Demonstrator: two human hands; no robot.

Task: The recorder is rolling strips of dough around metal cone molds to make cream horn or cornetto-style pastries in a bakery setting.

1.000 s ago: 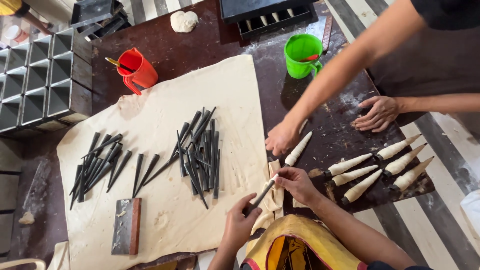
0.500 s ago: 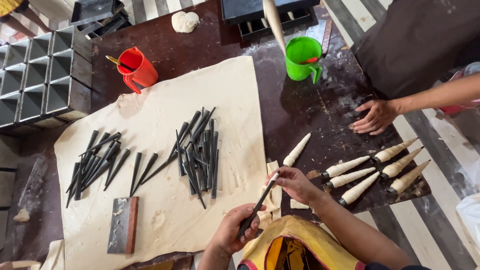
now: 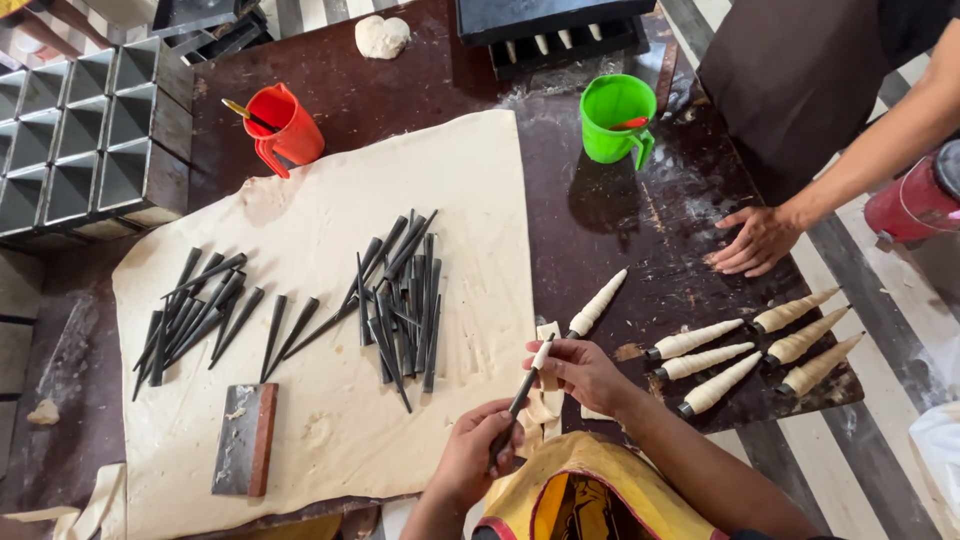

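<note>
Near the worktop's front edge, your left hand pinches the dark metal cone by its wide end while your right hand pinches a dough strip onto its tip.

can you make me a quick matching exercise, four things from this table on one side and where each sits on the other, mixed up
Things:
1. red jug
2. green jug
3. dough scraper
4. lump of dough

Places:
A. on the near edge of the dough sheet
B. at the far edge of the table, on bare wood
C. by the sheet's far left corner
D. right of the sheet, before the dark tray

Pairs: 1-C, 2-D, 3-A, 4-B
</note>
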